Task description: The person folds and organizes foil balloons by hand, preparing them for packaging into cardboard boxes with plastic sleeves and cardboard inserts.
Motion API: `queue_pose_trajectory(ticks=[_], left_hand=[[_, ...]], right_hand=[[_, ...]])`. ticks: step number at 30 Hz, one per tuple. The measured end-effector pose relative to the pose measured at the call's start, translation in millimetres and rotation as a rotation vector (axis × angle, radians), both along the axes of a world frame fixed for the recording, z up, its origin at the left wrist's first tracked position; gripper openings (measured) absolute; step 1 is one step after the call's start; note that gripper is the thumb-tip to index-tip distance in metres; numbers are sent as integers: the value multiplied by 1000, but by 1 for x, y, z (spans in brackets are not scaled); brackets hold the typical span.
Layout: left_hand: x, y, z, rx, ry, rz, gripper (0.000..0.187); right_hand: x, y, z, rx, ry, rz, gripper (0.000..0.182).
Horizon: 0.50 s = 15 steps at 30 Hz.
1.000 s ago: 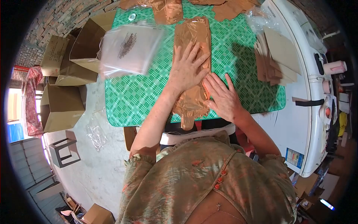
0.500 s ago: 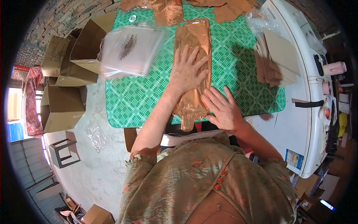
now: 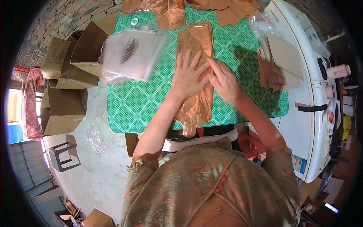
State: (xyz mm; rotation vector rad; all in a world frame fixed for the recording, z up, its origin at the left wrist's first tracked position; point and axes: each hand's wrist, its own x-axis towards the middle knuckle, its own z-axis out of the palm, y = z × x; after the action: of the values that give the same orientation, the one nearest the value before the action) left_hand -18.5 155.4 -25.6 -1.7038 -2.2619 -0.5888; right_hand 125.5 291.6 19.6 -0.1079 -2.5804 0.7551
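A shiny copper-coloured piece of fabric (image 3: 196, 38), folded into a long narrow strip, lies on the table with a gathered lower edge and a small tab at the near end. Flat on its middle rests my left hand (image 3: 188, 77), fingers spread and pressing down. My right hand (image 3: 226, 82) is at the strip's right edge, its fingers stretched out and the fingertips close to the left hand's thumb side. Whether they pinch any fabric cannot be seen, but they look extended.
The table has a green checked cover (image 3: 132, 109). Clear plastic bags (image 3: 113, 56) are stacked at left, beige cards (image 3: 283, 56) at right, more copper fabric (image 3: 170, 15) at the far edge. Open cardboard boxes (image 3: 62, 109) stand at left; a white appliance (image 3: 308, 125) stands at right.
My right hand has moved up along the fabric's right edge, from near its lower part to beside the left hand. The left hand stays flat in nearly the same place.
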Motion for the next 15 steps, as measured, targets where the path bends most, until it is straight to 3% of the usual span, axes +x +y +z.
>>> queue_pose_trajectory(ticks=[4, 11, 14, 15], left_hand=[[1, 0, 1, -54, 7, 12, 58], [3, -1, 6, -64, -15, 21, 58], [3, -1, 5, -65, -7, 21, 58], [3, -1, 4, -65, -3, 22, 58]], right_hand=[[-39, 44, -27, 321, -34, -74, 50], [-89, 107, -45, 537, 17, -121, 42], [-98, 106, -27, 603, 57, -115, 38], [-100, 95, -24, 442, 108, -106, 37]])
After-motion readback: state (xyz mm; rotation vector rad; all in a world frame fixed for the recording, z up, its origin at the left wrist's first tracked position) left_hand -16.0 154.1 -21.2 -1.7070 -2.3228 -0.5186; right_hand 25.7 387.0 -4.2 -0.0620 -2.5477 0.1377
